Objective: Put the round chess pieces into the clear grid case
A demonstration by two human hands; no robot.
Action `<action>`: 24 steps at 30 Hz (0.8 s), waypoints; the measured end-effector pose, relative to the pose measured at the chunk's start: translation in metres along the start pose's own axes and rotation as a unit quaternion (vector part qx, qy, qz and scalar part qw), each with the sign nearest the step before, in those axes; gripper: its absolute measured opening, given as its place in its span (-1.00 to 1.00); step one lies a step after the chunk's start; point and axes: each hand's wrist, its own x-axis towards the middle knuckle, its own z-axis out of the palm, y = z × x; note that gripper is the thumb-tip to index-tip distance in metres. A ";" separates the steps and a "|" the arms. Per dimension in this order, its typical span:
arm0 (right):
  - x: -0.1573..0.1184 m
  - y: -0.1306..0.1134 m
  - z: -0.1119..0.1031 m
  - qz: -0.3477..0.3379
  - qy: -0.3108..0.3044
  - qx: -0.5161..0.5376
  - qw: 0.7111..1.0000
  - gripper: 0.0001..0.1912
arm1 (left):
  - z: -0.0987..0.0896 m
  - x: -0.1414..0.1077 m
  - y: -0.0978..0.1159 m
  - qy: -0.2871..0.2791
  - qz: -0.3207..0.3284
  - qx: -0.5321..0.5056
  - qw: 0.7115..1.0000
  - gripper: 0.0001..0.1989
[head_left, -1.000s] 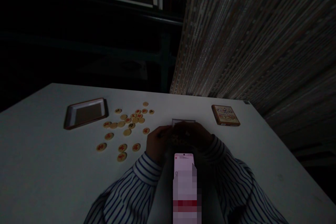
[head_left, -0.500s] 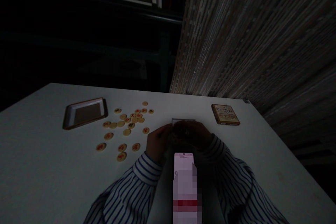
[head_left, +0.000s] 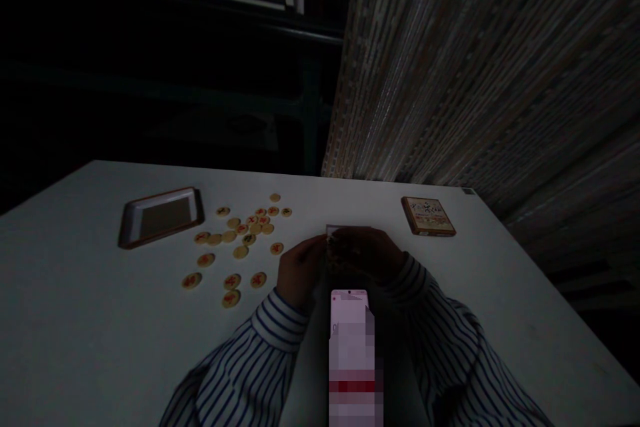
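In deep shadow, my left hand (head_left: pixel 300 270) is closed at the left side of a small pale-rimmed tray (head_left: pixel 329 229), with its fingers along the edge. My right hand (head_left: pixel 375 253) curls over the same tray from the right. What its fingers grip is too dark to make out. Small round shapes, perhaps game pieces, show faintly between the hands. Left of my hands lie several round wooden xiangqi pieces (head_left: pixel 249 239), some showing red or black characters and some blank faces. Below the hands a phone (head_left: pixel 350 340) glows, its screen partly blurred out.
An open box half (head_left: pixel 131 223) with a brown rim lies at the far left of the white table (head_left: pixel 100 333). A printed flat box (head_left: pixel 429 216) sits at the right. Beyond the table's far edge hangs a strand curtain (head_left: pixel 425 80); the room behind is dark.
My right hand has shifted very slightly over the tray, and the view has moved a little. The loose pieces lie as before.
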 end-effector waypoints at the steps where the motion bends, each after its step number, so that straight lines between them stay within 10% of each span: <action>1: 0.000 0.000 0.000 -0.003 0.004 0.003 1.000 -0.76 | 0.000 0.000 0.000 0.003 -0.005 -0.005 1.000 -0.79; 24: 0.001 -0.006 -0.004 -0.027 0.011 -0.062 0.998 -0.78 | 0.001 -0.001 0.002 0.020 0.000 -0.011 1.000 -0.83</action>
